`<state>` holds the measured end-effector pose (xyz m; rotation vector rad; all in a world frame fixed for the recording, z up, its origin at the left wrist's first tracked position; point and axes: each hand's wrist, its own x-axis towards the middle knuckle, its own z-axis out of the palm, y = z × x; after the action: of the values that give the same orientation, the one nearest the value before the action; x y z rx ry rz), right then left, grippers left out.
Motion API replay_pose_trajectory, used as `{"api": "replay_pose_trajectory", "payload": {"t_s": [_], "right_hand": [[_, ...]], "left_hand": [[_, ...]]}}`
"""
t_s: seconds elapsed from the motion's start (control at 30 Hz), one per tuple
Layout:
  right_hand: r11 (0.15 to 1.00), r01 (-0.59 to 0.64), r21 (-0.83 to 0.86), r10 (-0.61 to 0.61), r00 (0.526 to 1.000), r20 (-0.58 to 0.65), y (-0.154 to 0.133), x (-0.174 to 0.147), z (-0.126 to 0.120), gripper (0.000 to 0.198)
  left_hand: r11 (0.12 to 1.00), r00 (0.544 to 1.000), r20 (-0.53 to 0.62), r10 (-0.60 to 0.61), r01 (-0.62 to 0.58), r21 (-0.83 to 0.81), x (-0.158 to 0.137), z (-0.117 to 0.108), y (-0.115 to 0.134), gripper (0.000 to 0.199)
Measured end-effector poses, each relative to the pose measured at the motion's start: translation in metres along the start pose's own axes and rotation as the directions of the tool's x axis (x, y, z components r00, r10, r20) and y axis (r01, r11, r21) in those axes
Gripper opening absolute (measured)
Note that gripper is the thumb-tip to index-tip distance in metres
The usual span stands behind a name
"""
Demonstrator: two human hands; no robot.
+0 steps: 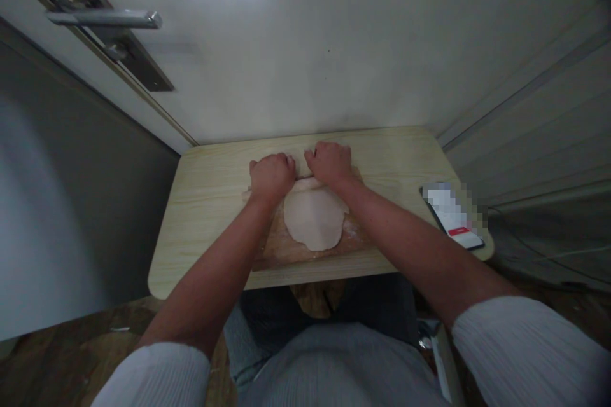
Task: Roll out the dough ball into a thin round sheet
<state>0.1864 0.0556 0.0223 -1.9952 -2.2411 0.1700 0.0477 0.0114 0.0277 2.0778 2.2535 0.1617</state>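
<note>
A flat, rounded sheet of pale dough [315,219] lies on a wooden board [281,255], with its far edge between my hands. My left hand [273,175] is closed, knuckles up, over one side of a rolling pin [303,177] that lies across the far edge of the dough. On the pin's other side, my right hand [329,162] is curled round it in the same way. Only a short stretch of the pin shows between the two hands; the rest is hidden under them. Flour dusts the board right of the dough.
The board rests on a small light wood table [200,216]. A phone [453,219] with a lit screen lies near its right edge. Behind the table stands a white door [363,63] with a metal handle [105,19]. Cables hang at the right.
</note>
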Motion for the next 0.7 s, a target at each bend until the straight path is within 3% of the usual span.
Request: {"api": "replay_pose_trajectory", "payload": {"t_s": [0.33,0.7], "right_hand": [[0.999,0.041,-0.004,-0.041,0.996,-0.074,0.008,-0.036,-0.006,0.043],[0.995,0.102,0.002,-0.101,0.987,-0.124,0.022,-0.102,-0.005,0.048]], "left_hand": [[0.998,0.997,-0.057,0.050,-0.049,0.025,-0.030,0.000,0.004,0.045],[0.993,0.989,-0.107,0.101,-0.106,-0.041,-0.099,-0.003,0.017,0.048]]}}
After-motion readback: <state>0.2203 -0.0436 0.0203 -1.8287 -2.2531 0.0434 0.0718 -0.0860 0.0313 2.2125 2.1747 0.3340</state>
